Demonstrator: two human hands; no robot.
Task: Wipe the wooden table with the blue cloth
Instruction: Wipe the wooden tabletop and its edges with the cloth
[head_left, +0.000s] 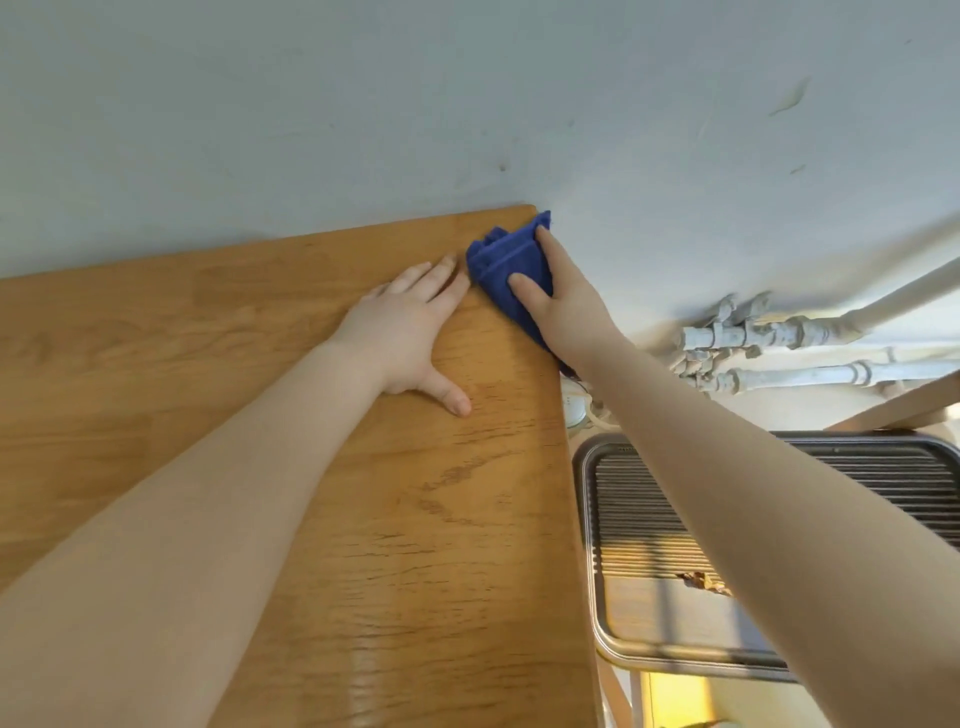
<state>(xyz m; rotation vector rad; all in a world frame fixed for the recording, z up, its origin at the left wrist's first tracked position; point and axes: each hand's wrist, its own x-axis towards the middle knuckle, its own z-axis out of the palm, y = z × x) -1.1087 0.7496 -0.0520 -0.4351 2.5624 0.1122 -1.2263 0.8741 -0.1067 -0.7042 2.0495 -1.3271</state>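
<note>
The wooden table (208, 332) fills the left and middle of the head view, its back edge against a pale wall. A folded blue cloth (501, 265) lies at the table's far right corner and hangs partly over the right edge. My right hand (558, 299) presses flat on the cloth with straight fingers. My left hand (410, 332) rests flat on the bare wood just left of the cloth, fingers straight and thumb spread toward me.
Right of the table, lower down, stands a grey ribbed metal unit (649, 519). White pipes with valves (769, 338) run along the wall behind it. The pale wall (363, 130) rises directly behind the table.
</note>
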